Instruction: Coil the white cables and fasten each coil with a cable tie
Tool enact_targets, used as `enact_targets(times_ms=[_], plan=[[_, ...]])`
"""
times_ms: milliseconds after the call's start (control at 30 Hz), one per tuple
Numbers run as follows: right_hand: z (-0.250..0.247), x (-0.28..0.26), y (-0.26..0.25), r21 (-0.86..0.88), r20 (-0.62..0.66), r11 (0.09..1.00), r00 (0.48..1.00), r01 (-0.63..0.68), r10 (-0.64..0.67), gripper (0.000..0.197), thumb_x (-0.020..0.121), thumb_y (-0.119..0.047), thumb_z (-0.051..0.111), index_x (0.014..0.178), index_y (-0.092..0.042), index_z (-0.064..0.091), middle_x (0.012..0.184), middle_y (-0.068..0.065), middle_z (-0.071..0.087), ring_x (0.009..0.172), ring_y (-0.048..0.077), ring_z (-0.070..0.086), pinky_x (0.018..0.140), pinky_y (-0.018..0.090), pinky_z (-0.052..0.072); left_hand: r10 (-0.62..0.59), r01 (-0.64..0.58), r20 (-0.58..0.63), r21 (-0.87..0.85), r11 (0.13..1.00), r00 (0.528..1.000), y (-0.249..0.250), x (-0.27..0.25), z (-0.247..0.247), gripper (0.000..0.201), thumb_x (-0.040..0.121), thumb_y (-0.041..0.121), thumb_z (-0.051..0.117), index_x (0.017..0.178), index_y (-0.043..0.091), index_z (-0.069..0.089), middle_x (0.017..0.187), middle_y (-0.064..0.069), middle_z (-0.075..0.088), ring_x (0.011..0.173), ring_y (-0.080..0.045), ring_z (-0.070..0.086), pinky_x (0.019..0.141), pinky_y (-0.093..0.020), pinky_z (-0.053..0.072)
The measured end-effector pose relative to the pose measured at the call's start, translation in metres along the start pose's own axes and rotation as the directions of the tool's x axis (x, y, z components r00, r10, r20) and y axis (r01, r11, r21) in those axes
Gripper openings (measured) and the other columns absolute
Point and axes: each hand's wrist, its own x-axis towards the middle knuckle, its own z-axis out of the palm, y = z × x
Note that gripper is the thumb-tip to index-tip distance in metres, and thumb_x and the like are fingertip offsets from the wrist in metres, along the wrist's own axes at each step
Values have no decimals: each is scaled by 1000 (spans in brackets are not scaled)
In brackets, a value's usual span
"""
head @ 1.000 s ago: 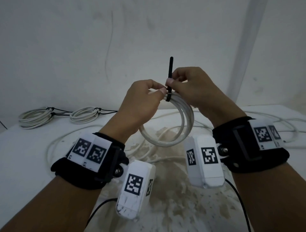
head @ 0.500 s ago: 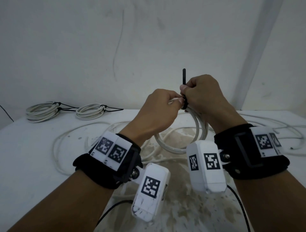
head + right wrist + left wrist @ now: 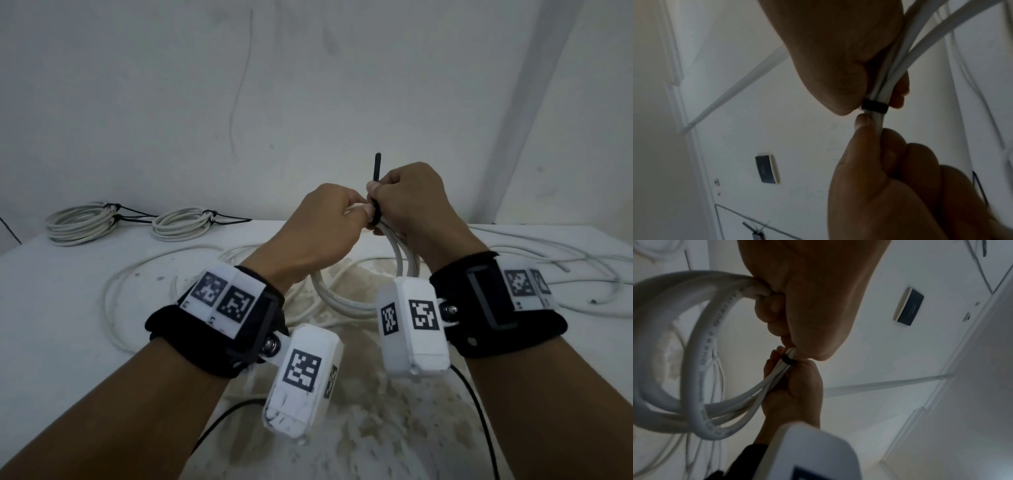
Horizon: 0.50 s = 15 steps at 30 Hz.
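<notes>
Held above the bench's middle, the white coil (image 3: 394, 274) hangs from both hands: left hand (image 3: 318, 233) pinches its strands, right hand (image 3: 407, 202) grips the upright black cable tie (image 3: 376, 192) between them.

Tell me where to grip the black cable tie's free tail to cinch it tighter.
Pinch the cable tie on its upright tail above the right hand, from above. It stands clear of the coil, which the left hand grips beside the band.
</notes>
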Motion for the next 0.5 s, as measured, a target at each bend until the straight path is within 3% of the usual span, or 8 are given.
enact_targets(times_ms=[67, 133, 200, 267, 333, 433, 500], plan=[[3, -2, 4, 4, -12, 999, 999, -33, 33, 25, 88, -12, 62, 68, 3, 67, 52, 11, 66, 48, 28, 69, 62, 50, 61, 0, 0, 1, 14, 1000, 1000, 0, -2, 6, 29, 100, 20, 51, 87, 9, 74, 45, 13, 47, 41, -2, 41, 46, -14, 29], [5, -1, 8, 5, -16, 999, 999, -48, 48, 26, 87, -14, 63, 66, 0, 67, 55, 12, 68, 51, 30, 70, 64, 49, 61, -6, 6, -9, 11, 1000, 1000, -3, -1, 10, 30, 100, 22, 51, 89, 9, 75, 51, 11, 51, 45, -3, 42, 50, -18, 32], [0, 0, 6, 14, -4, 999, 999, -36, 36, 28, 88, -19, 62, 64, -5, 66, 59, 11, 70, 55, 31, 71, 67, 50, 61, -44, 43, -22, -66, 997, 999, -5, 1, 10, 30, 101, 24, 50, 91, 8, 74, 55, 5, 49, 46, -6, 38, 50, -24, 32], [-6, 0, -2, 45, 11, 999, 1000, 11, -12, 29, 93, -25, 60, 71, -6, 66, 69, 11, 71, 58, 29, 71, 66, 50, 61, -80, 71, -43, -182, 981, 996, -4, 3, 6, 29, 102, 24, 49, 93, 8, 72, 55, 9, 45, 45, -6, 35, 49, -25, 28], [-13, -7, -13, 198, 133, 980, 991, -16, -10, 27, 101, -26, 53, 91, -3, 63, 79, 15, 70, 57, 28, 71, 64, 50, 62, -76, 65, -64, -160, 985, 995, -1, 1, -2, 25, 102, 26, 49, 100, 12, 70, 62, 13, 52, 51, -1, 43, 53, -24, 31], [-17, -25, -30, 236, 457, 962, 889, -141, 18, 26, 105, -35, 46, 108, -10, 51, 77, 16, 74, 58, 29, 70, 61, 44, 62, -72, 65, -98, -67, 996, 993, 0, -2, -23, 16, 100, 32, 54, 107, 20, 62, 85, 9, 64, 74, -2, 60, 63, -24, 40], [-13, -32, -39, 206, 514, 973, 858, -102, -19, 27, 104, -36, 47, 110, -10, 50, 72, 14, 71, 49, 21, 60, 52, 35, 55, -90, 79, -111, -103, 992, 990, -2, -6, -41, 17, 98, 35, 57, 100, 18, 60, 75, 6, 61, 60, -2, 56, 54, -23, 37]])
